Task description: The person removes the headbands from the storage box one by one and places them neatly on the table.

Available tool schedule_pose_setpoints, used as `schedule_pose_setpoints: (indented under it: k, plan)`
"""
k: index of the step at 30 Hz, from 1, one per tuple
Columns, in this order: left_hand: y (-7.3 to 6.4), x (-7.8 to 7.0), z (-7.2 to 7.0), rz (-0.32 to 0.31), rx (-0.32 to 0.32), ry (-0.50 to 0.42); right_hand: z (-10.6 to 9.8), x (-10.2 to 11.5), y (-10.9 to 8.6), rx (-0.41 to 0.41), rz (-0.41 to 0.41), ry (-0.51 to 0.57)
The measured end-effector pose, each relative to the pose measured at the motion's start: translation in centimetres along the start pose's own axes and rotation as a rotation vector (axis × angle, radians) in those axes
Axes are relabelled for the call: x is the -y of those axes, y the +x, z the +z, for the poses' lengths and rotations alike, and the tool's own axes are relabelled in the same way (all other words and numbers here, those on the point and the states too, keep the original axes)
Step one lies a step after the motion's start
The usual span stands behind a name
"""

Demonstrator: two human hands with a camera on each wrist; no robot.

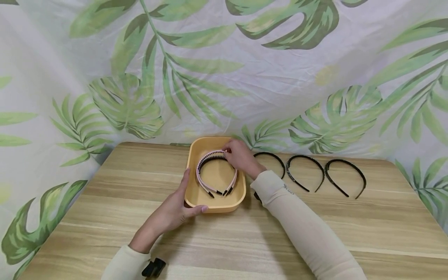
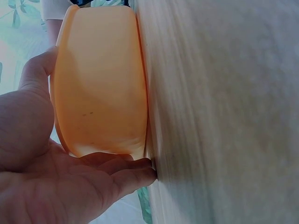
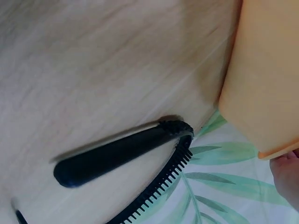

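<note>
A yellow plastic bin [image 1: 241, 198] stands on the table, holding a black toothed headband [image 1: 210, 158] and pink headbands [image 1: 202, 182] with black tips, nested together. My left hand [image 1: 174, 212] grips the bin's near left corner, thumb at the front rim and fingers along the left side. In the left wrist view, the bin's outer wall [image 2: 100, 79] lies between thumb and fingers. My right hand [image 1: 241, 156] reaches over the bin's far right side and pinches the top of a pink headband; its fingertips partly cover the band. In the right wrist view, only a bit of that hand shows at the rim.
Right of the bin lie three black headbands in a row: one partly behind the right wrist [image 1: 276, 157], a middle one [image 1: 316, 165] and a far right one [image 1: 357, 171]. A leaf-print cloth [image 1: 210, 97] hangs behind the wooden table [image 1: 122, 186].
</note>
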State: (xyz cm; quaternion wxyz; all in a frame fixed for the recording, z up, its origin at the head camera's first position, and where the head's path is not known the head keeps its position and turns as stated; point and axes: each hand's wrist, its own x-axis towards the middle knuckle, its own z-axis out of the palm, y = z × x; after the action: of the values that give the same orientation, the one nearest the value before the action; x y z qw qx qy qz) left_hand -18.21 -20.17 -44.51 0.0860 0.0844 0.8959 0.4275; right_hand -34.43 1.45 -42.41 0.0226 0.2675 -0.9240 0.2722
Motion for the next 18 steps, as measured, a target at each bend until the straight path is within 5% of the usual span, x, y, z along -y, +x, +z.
schedule_pose_setpoints:
  k: [18]
  plan:
    - [-0.1,-0.3,-0.1,0.02,-0.002,0.025,-1.9,1.1,-0.9,-0.064,0.028,0.068]
